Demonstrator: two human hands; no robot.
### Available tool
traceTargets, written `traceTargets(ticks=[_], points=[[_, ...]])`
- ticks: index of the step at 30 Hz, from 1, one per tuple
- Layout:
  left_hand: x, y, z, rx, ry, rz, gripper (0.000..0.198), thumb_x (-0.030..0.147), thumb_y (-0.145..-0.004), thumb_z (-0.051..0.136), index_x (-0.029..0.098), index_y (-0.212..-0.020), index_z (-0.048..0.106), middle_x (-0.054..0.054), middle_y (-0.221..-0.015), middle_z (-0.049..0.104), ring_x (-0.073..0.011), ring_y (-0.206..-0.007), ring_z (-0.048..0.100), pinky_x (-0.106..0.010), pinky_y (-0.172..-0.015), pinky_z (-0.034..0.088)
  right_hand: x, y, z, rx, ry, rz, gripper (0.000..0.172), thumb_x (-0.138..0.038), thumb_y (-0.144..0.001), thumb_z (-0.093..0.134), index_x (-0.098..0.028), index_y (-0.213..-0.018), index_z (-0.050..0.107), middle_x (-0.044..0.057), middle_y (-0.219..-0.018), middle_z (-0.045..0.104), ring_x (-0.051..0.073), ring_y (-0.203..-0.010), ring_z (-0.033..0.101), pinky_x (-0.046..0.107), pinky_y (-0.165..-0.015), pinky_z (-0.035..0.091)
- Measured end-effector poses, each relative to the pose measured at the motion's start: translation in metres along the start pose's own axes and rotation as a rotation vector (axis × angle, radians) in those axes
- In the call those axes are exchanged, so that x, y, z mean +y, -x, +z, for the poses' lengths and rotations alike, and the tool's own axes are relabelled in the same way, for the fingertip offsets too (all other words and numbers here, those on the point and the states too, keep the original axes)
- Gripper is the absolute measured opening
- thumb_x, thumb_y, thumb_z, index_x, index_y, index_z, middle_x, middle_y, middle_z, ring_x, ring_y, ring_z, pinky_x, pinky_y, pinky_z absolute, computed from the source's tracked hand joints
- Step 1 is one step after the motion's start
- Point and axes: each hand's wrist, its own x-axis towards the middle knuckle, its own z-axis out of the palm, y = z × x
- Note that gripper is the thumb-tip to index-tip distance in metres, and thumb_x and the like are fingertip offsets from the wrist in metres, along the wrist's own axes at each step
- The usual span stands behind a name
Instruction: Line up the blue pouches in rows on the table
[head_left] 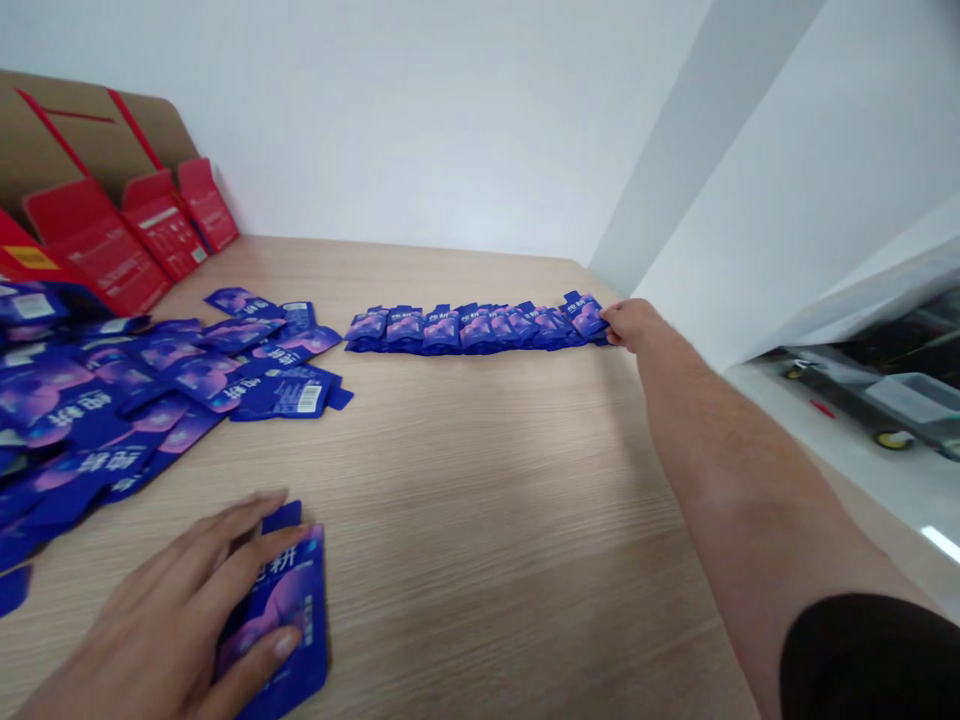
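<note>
My left hand lies with fingers apart on top of a blue and purple pouch at the near left of the table. Fingertips and thumb both rest on the pouch's printed face. My right arm reaches far forward, and my right hand pinches the edge of a pouch at the right end of a long row. That row of overlapping pouches runs across the back of the table, printed faces upward. My right fingertips are partly hidden.
A loose heap of the same pouches spreads over the left side. Behind it stands an open red and brown cardboard box. A white wall borders the wooden table. Off the right edge, a wheeled cart stands on the floor.
</note>
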Motion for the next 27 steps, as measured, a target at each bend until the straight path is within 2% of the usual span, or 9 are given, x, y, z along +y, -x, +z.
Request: traceTargets(ticks=[5,9,13,17,19,20,22,25,27], points=[[-0.001,0.002,-0.001,-0.032,0.011,-0.013,0.076,0.054,-0.079,0.065,0.061,-0.15,0.037,0.007,-0.157,0.05,-0.041,-0.14,0.051,-0.067,-0.111,0.048,0.0,-0.005,0.021,-0.052,0.03,-0.013,0.018,-0.012,-0.089,0.071,-0.016,-0.073,0.063,-0.004,-0.046,0.049,0.01,-0.04,0.048,0.021,-0.044,0.047],[0.0,0.001,-0.002,-0.021,0.011,-0.009,0.074,0.055,-0.079,0.064,0.06,-0.148,0.04,0.007,-0.157,0.051,-0.0412,-0.14,0.052,-0.067,-0.11,0.049,0.003,-0.008,0.028,-0.07,0.317,-0.133,0.016,-0.021,-0.091,0.07,-0.014,-0.077,0.069,-0.001,-0.047,0.054,0.01,-0.038,0.048,0.02,-0.042,0.042],[0.001,-0.001,-0.002,-0.018,0.003,0.006,0.068,0.054,-0.08,0.062,0.056,-0.146,0.045,0.004,-0.154,0.054,-0.0405,-0.139,0.053,-0.067,-0.108,0.05,0.005,-0.002,0.022,-0.051,0.523,-0.211,0.02,-0.027,-0.093,0.066,-0.014,-0.079,0.073,0.001,-0.05,0.058,0.011,-0.04,0.049,0.021,-0.045,0.04],[0.002,-0.004,-0.002,-0.011,0.005,0.012,0.061,0.055,-0.081,0.061,0.048,-0.141,0.054,-0.001,-0.151,0.057,-0.0413,-0.137,0.054,-0.064,-0.108,0.05,0.003,0.023,0.005,0.072,0.484,-0.23,0.021,-0.029,-0.094,0.063,-0.014,-0.084,0.074,0.003,-0.053,0.059,0.013,-0.045,0.054,0.023,-0.048,0.041],[0.004,-0.005,-0.004,-0.012,0.01,0.01,0.059,0.056,-0.082,0.062,0.043,-0.14,0.058,-0.003,-0.151,0.058,-0.0408,-0.137,0.054,-0.062,-0.109,0.05,0.0,0.047,-0.002,0.11,0.42,-0.248,0.02,-0.03,-0.094,0.061,-0.015,-0.086,0.072,0.002,-0.053,0.059,0.013,-0.046,0.054,0.022,-0.046,0.039],[0.004,-0.006,-0.006,-0.012,0.014,0.016,0.057,0.055,-0.083,0.062,0.042,-0.139,0.058,-0.004,-0.151,0.058,-0.04,-0.137,0.054,-0.061,-0.109,0.05,-0.002,0.062,-0.004,0.088,0.377,-0.257,0.02,-0.031,-0.094,0.061,-0.016,-0.086,0.071,0.002,-0.054,0.058,0.013,-0.045,0.054,0.022,-0.045,0.038],[0.005,-0.007,-0.012,-0.026,0.028,0.062,0.056,0.051,-0.086,0.061,0.039,-0.14,0.058,-0.004,-0.151,0.057,-0.0378,-0.137,0.055,-0.057,-0.11,0.05,-0.005,0.101,-0.002,-0.056,0.27,-0.278,0.016,-0.029,-0.094,0.061,-0.017,-0.086,0.068,0.0,-0.057,0.06,0.011,-0.044,0.052,0.02,-0.043,0.038],[0.001,-0.008,-0.022,-0.064,0.064,0.153,0.056,0.038,-0.088,0.057,0.036,-0.144,0.055,-0.004,-0.156,0.053,-0.0338,-0.14,0.054,-0.052,-0.112,0.049,-0.006,0.179,0.01,-0.441,0.102,-0.274,0.005,-0.02,-0.091,0.063,-0.017,-0.09,0.067,0.002,-0.076,0.069,0.008,-0.046,0.052,0.019,-0.041,0.04],[-0.002,-0.009,-0.028,-0.082,0.088,0.192,0.057,0.032,-0.088,0.056,0.035,-0.145,0.054,-0.004,-0.158,0.051,-0.032,-0.142,0.051,-0.051,-0.114,0.048,-0.005,0.236,0.02,-0.721,0.051,-0.232,0.007,-0.021,-0.092,0.063,-0.016,-0.092,0.068,0.003,-0.085,0.072,0.008,-0.051,0.056,0.019,-0.043,0.045]])
